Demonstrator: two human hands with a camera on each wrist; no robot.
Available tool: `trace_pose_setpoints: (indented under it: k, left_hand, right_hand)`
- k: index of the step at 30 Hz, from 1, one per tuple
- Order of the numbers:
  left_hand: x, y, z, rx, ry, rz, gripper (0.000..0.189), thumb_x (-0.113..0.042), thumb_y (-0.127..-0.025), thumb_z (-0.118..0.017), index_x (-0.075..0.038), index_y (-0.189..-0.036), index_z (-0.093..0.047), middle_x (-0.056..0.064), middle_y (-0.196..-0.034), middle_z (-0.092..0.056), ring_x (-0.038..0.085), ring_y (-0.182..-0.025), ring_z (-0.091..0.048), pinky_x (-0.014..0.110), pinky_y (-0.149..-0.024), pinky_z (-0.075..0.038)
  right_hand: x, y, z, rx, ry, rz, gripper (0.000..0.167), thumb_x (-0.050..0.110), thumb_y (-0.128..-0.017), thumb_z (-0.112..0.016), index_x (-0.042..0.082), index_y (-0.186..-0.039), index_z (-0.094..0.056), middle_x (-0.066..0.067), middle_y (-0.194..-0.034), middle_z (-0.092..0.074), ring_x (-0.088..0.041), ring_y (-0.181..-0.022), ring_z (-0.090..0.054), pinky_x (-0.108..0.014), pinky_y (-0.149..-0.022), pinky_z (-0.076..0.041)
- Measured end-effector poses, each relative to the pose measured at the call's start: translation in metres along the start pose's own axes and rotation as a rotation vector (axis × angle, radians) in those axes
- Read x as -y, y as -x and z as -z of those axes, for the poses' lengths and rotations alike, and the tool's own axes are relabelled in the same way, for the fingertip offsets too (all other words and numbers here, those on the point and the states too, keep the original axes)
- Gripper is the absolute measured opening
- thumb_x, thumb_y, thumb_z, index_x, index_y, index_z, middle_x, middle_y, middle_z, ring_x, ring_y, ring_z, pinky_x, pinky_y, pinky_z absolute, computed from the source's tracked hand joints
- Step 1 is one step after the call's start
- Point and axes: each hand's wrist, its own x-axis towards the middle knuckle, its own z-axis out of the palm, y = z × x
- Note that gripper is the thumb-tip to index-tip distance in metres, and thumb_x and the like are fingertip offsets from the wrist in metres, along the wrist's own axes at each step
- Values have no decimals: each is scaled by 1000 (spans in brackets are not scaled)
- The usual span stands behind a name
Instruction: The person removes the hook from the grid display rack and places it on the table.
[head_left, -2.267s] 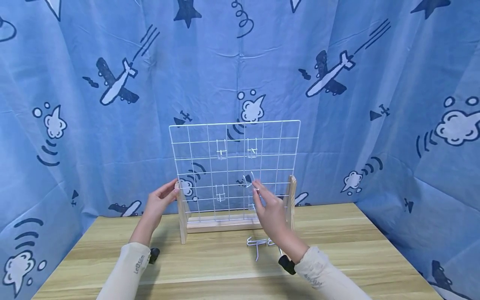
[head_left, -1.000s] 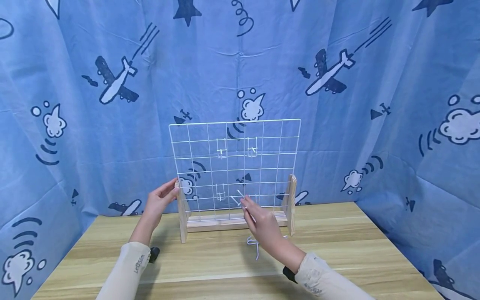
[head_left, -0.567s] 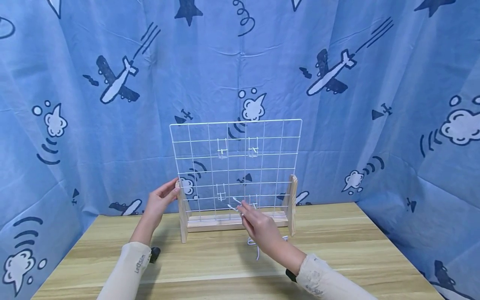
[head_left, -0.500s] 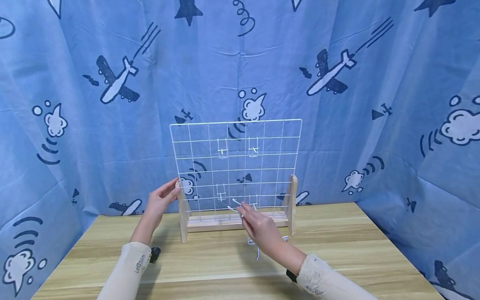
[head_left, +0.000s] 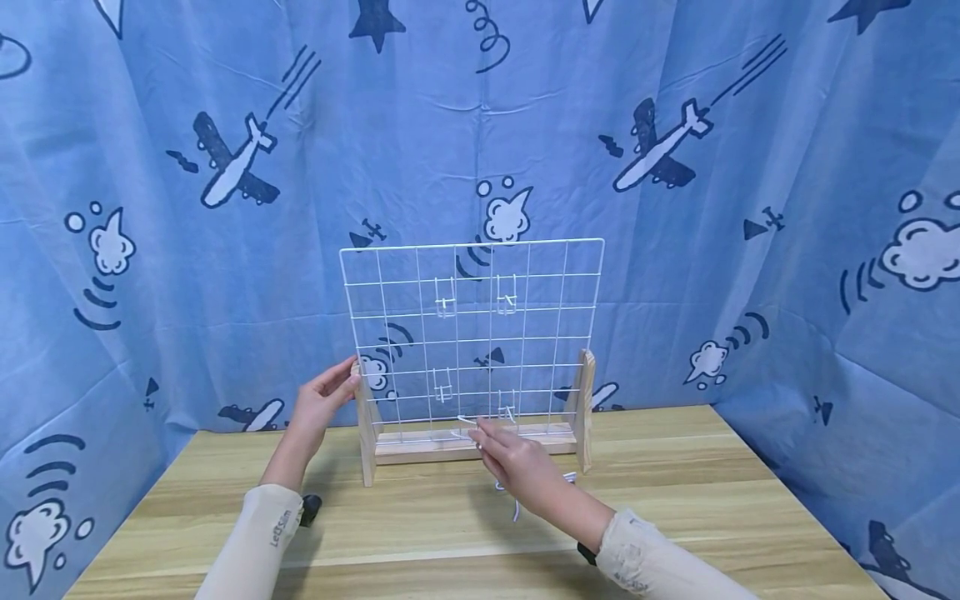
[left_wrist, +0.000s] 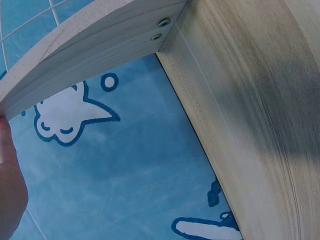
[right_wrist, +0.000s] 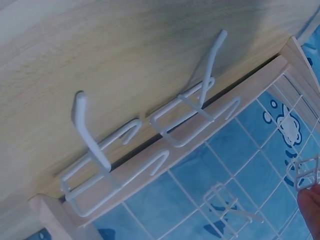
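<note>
Right hand (head_left: 520, 468) lowers a pinched hook (head_left: 468, 420), seemingly unhung, toward the rack's base (head_left: 423, 452); left hand (head_left: 317, 407) pinches its post (head_left: 365, 435).

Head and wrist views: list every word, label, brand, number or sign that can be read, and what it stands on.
"Le…Slim": on the left sleeve; the middle character is unclear.
Right sleeve: lettering, too blurred to read.
Wire grid: no readable text.
Curtain: drawings only, no words seen.
Wrist views: none.

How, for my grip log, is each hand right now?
Left hand: gripping the stand.
Right hand: pinching a white hook.
</note>
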Motion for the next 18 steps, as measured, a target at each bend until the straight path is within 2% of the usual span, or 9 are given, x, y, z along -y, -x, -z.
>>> trace_pose_setpoints:
  k: [5, 11, 18]
  left_hand:
    - [-1, 1, 0, 5, 1, 3, 58, -36, -93, -64, -15, -144, -46, 9, -145, -46, 24, -130, -46, 35, -103, -45]
    - [-1, 1, 0, 2, -7, -5, 58, -36, -93, -64, -14, -144, -46, 9, -145, -46, 24, -131, -46, 35, -103, -45]
    - [2, -2, 0, 1, 4, -20, 58, -34, -93, -64, -12, -144, -46, 9, -144, -48, 22, -129, -47, 28, -99, -48]
  right_hand:
    - [-2, 3, -2, 24, 11, 32, 36, -1, -76, -77, -1, -111, -69, -21, -116, -66, -29, -98, -68, -32, -75, -59]
    - [-2, 7, -2, 91, 32, 32, 37, 1, -78, -77, 1, -114, -68, -20, -119, -64, -29, -101, -67, -33, -77, -58]
    - [-2, 9, -2, 140, 17, 46, 35, 4, -79, -76, 2, -113, -69, -20, -118, -65, -29, -101, -67, -30, -78, -58]
